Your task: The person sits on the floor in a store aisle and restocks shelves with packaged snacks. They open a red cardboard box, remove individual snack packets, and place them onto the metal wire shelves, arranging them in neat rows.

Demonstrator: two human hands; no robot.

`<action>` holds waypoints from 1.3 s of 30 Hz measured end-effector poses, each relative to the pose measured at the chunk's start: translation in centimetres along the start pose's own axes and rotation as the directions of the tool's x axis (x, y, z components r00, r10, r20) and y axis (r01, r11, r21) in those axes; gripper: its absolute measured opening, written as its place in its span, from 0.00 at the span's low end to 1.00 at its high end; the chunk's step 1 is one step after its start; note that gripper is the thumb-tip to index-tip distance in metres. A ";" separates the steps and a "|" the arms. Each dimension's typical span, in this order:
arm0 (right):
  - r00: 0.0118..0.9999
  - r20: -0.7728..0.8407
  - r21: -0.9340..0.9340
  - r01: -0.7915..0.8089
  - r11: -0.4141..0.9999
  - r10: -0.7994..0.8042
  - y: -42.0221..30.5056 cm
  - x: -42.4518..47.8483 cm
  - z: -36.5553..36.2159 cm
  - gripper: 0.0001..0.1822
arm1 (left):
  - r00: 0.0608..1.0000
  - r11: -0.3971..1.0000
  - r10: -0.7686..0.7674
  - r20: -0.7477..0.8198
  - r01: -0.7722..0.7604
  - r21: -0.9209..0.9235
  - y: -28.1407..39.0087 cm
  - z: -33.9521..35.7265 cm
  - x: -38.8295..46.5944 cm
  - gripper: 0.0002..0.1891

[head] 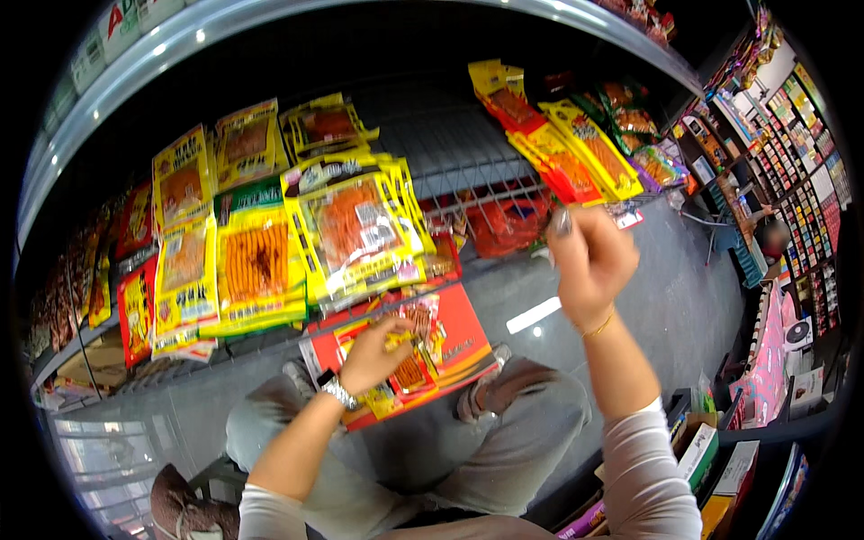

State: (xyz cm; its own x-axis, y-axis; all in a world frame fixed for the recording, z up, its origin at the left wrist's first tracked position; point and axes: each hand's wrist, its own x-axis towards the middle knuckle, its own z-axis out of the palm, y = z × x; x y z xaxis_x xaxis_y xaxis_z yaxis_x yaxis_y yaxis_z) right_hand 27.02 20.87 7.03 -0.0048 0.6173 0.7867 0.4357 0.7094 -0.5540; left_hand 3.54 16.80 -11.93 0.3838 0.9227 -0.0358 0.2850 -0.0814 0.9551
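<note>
My left hand (378, 354), with a metal-banded watch at its wrist, is over a red cardboard box (466, 324) on the floor between my feet. Its thumb and forefinger are apart, close above small snack packets (413, 372) in the box; contact is hard to make out. Raised to the right, my right hand (597, 260) has curled fingers and no visible object in it. Beyond it, red and yellow snack packets (570, 158) lie on a wire shelf (445, 155). Larger yellow-edged packets of sliced food (354, 223) are stacked on the shelf's left part.
A curved shelf edge (270, 37) overhangs the packets. Red bagged goods (506, 226) show beneath the wire rack. Boxes (698, 452) stand at my lower right, near a pink patterned cloth (766, 364). Far right, a person (773, 236) is near stocked shelves.
</note>
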 end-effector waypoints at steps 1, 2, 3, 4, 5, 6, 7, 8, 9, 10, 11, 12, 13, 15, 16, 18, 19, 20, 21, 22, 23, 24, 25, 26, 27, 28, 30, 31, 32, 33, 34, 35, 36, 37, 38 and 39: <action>0.989 -0.002 -0.032 0.149 0.988 -0.149 -0.6 -1.8 -0.3 0.04 | 1.000 1.000 0.028 -0.006 -0.028 0.013 -0.8 0.3 0.7 0.15; 0.986 -0.018 -0.017 0.167 0.986 -0.167 -0.4 -3.5 -0.2 0.05 | 1.000 0.998 0.010 -0.017 -0.009 0.068 -1.5 0.5 0.9 0.15; 0.982 -0.036 0.000 0.188 0.982 -0.188 0.2 -5.4 0.0 0.05 | 0.999 0.992 -0.005 -0.031 0.009 0.127 -1.9 0.6 1.2 0.15; 0.994 -0.089 0.005 0.062 0.998 -0.062 0.7 -7.5 0.5 0.04 | 0.999 0.978 0.026 -0.045 -0.016 0.208 -3.2 0.7 1.8 0.16; 0.986 -0.160 -0.006 0.038 0.999 -0.038 1.3 -9.4 1.1 0.04 | 0.997 0.969 -0.002 -0.071 0.020 0.248 -4.7 0.9 2.0 0.19; 0.994 -0.070 -0.036 0.081 0.996 -0.084 2.0 -10.2 1.2 0.04 | 0.988 0.935 -0.022 -0.150 0.074 0.348 -6.3 1.0 2.1 0.23; 0.993 0.018 -0.066 0.116 0.991 -0.115 2.5 -11.1 1.3 0.04 | 0.975 0.887 -0.042 -0.216 0.136 0.441 -8.1 1.2 1.8 0.26; 0.989 0.114 -0.088 0.109 0.990 -0.098 3.3 -11.7 1.5 0.04 | 0.961 0.849 -0.064 -0.269 0.194 0.491 -10.6 1.1 1.5 0.32; 0.973 0.213 -0.112 0.117 0.987 -0.091 4.6 -11.9 1.8 0.04 | 0.957 0.793 -0.089 -0.277 0.236 0.561 -12.7 1.2 1.0 0.35; 0.981 0.184 -0.135 -0.030 0.990 0.055 5.5 -12.4 2.0 0.04 | 0.947 0.773 -0.178 -0.266 0.302 0.557 -13.4 1.9 0.8 0.37; 0.976 0.163 -0.125 -0.122 0.985 0.142 6.2 -12.7 2.0 0.04 | 0.929 0.747 -0.266 -0.256 0.367 0.555 -14.1 2.4 0.4 0.39; 0.962 0.141 -0.116 -0.217 0.969 0.232 6.8 -13.0 2.0 0.04 | 0.882 0.694 -0.407 -0.238 0.468 0.547 -13.0 3.1 0.5 0.43; 0.939 0.119 -0.105 -0.310 0.945 0.322 7.3 -13.2 1.8 0.05 | 0.892 0.700 -0.387 -0.232 0.448 0.556 -13.1 3.8 0.5 0.42; 0.952 0.124 -0.125 -0.265 0.956 0.280 7.9 -13.4 1.4 0.05 | 0.911 0.708 -0.347 -0.225 0.411 0.574 -13.6 4.5 0.3 0.41; 0.959 0.126 -0.139 -0.235 0.962 0.252 7.9 -13.2 1.3 0.05 | 0.923 0.710 -0.254 -0.288 0.380 0.593 -14.0 4.9 0.2 0.38; 0.965 0.125 -0.155 -0.211 0.965 0.231 7.8 -13.2 1.1 0.05 | 0.926 0.707 -0.207 -0.316 0.365 0.606 -14.4 5.2 0.0 0.35; 0.964 0.121 -0.156 -0.217 0.964 0.237 7.8 -13.2 1.1 0.06 | 0.928 0.708 -0.180 -0.327 0.353 0.611 -14.2 5.5 0.2 0.33; 0.963 0.118 -0.156 -0.223 0.962 0.242 7.8 -13.2 1.2 0.06 | 0.903 0.676 -0.187 -0.386 0.403 0.617 -14.1 5.9 0.1 0.27; 0.961 0.117 -0.150 -0.233 0.961 0.251 7.8 -13.2 1.3 0.06 | 0.909 0.672 -0.144 -0.392 0.380 0.636 -14.4 6.0 0.0 0.25; 0.959 0.117 -0.142 -0.242 0.960 0.259 7.9 -13.1 1.5 0.06 | 0.912 0.665 -0.099 -0.398 0.359 0.655 -14.8 5.6 -0.3 0.22; 0.957 0.118 -0.134 -0.250 0.959 0.265 7.9 -13.0 1.6 0.06 | 0.912 0.658 -0.055 -0.405 0.339 0.673 -15.1 5.5 -0.5 0.20; 0.939 0.142 -0.108 -0.299 0.948 0.313 8.1 -13.3 1.3 0.07 | 0.916 0.685 0.084 -0.393 0.233 0.691 -14.0 5.9 -0.4 0.12; 0.918 0.156 -0.069 -0.357 0.932 0.364 8.0 -13.2 1.4 0.08 | 0.934 0.748 0.029 -0.356 0.216 0.627 -13.0 5.8 -0.6 0.12; 0.895 0.172 -0.030 -0.413 0.910 0.412 7.8 -13.1 1.4 0.08 | 0.949 0.806 -0.022 -0.315 0.203 0.556 -12.0 5.8 -0.7 0.11; 0.873 0.187 0.011 -0.461 0.887 0.451 7.6 -12.7 1.3 0.08 | 0.961 0.855 -0.061 -0.269 0.190 0.483 -10.5 5.6 -0.7 0.12; 0.838 0.281 -0.060 -0.472 0.879 0.469 8.1 -12.8 0.9 0.08 | 0.952 0.865 0.067 -0.298 0.094 0.494 -8.7 5.9 -0.9 0.14; 0.775 0.448 0.049 -0.518 0.854 0.445 7.2 -12.0 0.3 0.07 | 0.964 0.904 0.064 -0.258 0.054 0.424 -3.0 5.1 -1.7 0.14; 0.811 0.521 0.088 -0.363 0.928 0.268 7.1 -11.5 -0.3 0.11 | 0.947 0.920 0.171 -0.273 -0.054 0.389 -0.3 4.8 -2.0 0.14; 0.836 0.508 0.136 -0.314 0.940 0.206 6.3 -11.0 -0.5 0.13 | 0.946 0.917 0.219 -0.238 -0.115 0.383 3.4 4.1 -2.5 0.13; 0.856 0.495 0.181 -0.271 0.945 0.150 5.2 -10.6 -0.8 0.15 | 0.924 0.900 0.301 -0.238 -0.193 0.390 6.1 3.7 -2.7 0.14; 0.852 0.510 0.249 -0.279 0.927 0.119 4.6 -10.3 -1.2 0.15 | 0.883 0.861 0.414 -0.222 -0.302 0.409 8.8 3.4 -2.9 0.16; 0.847 0.524 0.313 -0.285 0.906 0.085 4.3 -10.0 -1.6 0.16 | 0.828 0.810 0.522 -0.204 -0.407 0.422 11.2 3.2 -2.8 0.17; 0.828 0.558 0.401 -0.322 0.858 0.050 4.4 -10.0 -2.4 0.13 | 0.800 0.789 0.573 -0.179 -0.480 0.383 13.2 3.2 -2.7 0.19; 0.846 0.522 0.516 -0.416 0.749 0.110 4.3 -10.2 -2.8 0.12 | 0.766 0.763 0.623 -0.161 -0.548 0.343 14.6 3.2 -2.3 0.22; 0.852 0.494 0.622 -0.486 0.614 0.173 4.2 -10.5 -3.2 0.11 | 0.737 0.731 0.663 -0.136 -0.598 0.329 15.6 3.0 -1.6 0.24; 0.849 0.474 0.713 -0.527 0.462 0.236 4.1 -10.7 -3.7 0.10 | 0.772 0.781 0.619 -0.143 -0.586 0.218 17.2 3.1 -1.0 0.24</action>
State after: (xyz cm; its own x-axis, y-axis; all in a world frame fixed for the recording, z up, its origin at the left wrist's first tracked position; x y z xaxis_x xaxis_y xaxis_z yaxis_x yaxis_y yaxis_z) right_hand 32.22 15.87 -2.68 -0.3275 0.8523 0.4078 -0.4379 0.2455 -0.8649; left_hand 10.72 13.29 3.59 0.3472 0.7158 0.6059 0.1891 -0.6863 0.7023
